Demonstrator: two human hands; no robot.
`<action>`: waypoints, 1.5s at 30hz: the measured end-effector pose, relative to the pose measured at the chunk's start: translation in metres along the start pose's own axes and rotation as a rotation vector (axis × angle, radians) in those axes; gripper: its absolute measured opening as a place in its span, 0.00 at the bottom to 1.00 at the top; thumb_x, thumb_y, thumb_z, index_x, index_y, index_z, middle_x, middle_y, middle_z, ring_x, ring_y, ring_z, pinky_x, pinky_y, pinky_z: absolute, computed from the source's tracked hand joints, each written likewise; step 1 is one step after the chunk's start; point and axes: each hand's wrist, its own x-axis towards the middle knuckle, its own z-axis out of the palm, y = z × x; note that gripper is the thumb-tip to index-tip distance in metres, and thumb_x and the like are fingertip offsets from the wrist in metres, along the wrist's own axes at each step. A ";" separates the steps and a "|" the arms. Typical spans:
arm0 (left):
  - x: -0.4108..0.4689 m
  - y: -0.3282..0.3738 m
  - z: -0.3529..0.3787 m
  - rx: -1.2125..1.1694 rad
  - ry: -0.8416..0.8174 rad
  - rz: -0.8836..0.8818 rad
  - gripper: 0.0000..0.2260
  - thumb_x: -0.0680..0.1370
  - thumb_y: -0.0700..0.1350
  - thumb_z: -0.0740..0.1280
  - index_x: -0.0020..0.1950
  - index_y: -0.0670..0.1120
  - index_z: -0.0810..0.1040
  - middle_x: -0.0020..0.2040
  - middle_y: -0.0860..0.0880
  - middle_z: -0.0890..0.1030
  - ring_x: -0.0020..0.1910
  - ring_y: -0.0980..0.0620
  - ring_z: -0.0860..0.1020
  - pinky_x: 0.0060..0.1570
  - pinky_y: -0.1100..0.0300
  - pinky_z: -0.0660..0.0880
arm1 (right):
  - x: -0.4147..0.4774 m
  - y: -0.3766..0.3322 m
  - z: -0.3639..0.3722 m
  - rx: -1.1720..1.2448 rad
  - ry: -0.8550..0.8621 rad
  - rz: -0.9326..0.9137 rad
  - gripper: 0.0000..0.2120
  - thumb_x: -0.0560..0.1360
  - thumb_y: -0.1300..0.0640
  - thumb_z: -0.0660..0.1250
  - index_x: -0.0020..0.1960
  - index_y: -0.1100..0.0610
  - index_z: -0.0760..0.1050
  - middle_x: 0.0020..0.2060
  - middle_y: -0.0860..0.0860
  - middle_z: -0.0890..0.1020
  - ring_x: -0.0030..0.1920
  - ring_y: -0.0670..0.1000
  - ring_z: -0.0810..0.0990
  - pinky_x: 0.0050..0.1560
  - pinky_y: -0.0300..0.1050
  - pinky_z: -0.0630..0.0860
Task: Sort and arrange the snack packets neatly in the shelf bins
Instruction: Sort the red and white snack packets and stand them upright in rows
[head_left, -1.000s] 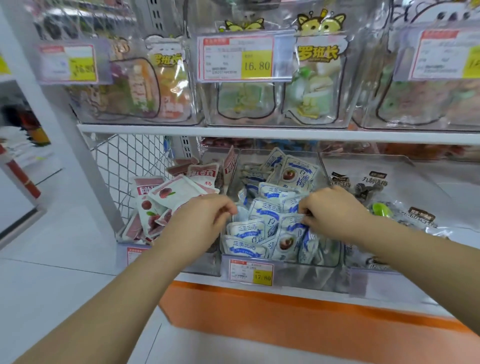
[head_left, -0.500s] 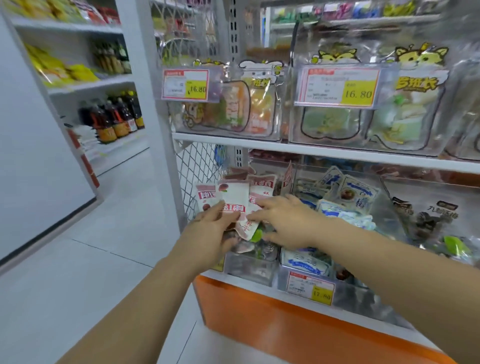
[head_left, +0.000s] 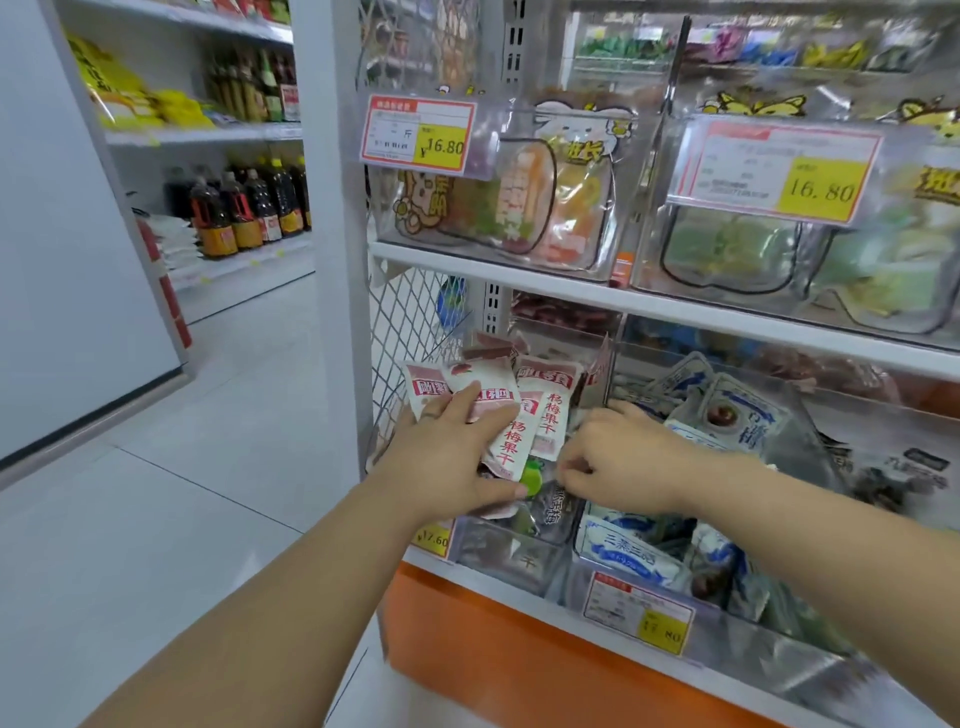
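Red-and-white snack packets (head_left: 545, 410) stand in the leftmost clear bin (head_left: 498, 551) of the lower shelf. My left hand (head_left: 452, 457) grips a bunch of these packets, fingers on their fronts and thumb underneath. My right hand (head_left: 618, 457) hovers over the same bin with curled fingers pinching a dark packet (head_left: 553, 506) beside a green spot. Blue-and-white packets (head_left: 737, 415) fill the neighbouring bin to the right, with dark packets (head_left: 904, 473) in a third bin further right.
A wire mesh panel (head_left: 410, 332) closes the shelf's left end. An upper shelf (head_left: 649, 299) carries clear bins with price tags (head_left: 418, 132). An orange base panel (head_left: 493, 639) runs below. Bottles (head_left: 244, 208) stand on a far aisle shelf. White floor lies to the left.
Both hands left the blue-and-white packets and moved left to the red-and-white bin. My left hand took hold of the red packets; my right hand dropped lower onto a dark packet.
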 end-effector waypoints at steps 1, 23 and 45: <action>0.002 0.002 0.000 0.015 0.013 -0.007 0.35 0.72 0.67 0.61 0.74 0.64 0.48 0.78 0.50 0.47 0.75 0.42 0.52 0.71 0.39 0.50 | 0.001 0.000 0.000 0.006 -0.010 -0.006 0.12 0.78 0.50 0.55 0.46 0.51 0.77 0.35 0.45 0.76 0.46 0.49 0.71 0.69 0.52 0.55; 0.001 -0.025 -0.005 -0.330 0.192 0.073 0.24 0.79 0.37 0.58 0.72 0.59 0.64 0.74 0.51 0.64 0.70 0.49 0.66 0.66 0.59 0.63 | -0.001 0.000 -0.001 0.178 0.515 -0.236 0.12 0.78 0.50 0.62 0.57 0.48 0.80 0.51 0.44 0.83 0.52 0.48 0.80 0.54 0.48 0.75; 0.024 0.078 -0.022 0.261 -0.469 0.104 0.27 0.71 0.54 0.71 0.68 0.52 0.66 0.64 0.47 0.71 0.68 0.40 0.59 0.65 0.29 0.44 | -0.099 0.044 0.014 0.537 0.977 -0.003 0.12 0.74 0.65 0.64 0.56 0.59 0.80 0.50 0.44 0.79 0.53 0.38 0.75 0.59 0.24 0.67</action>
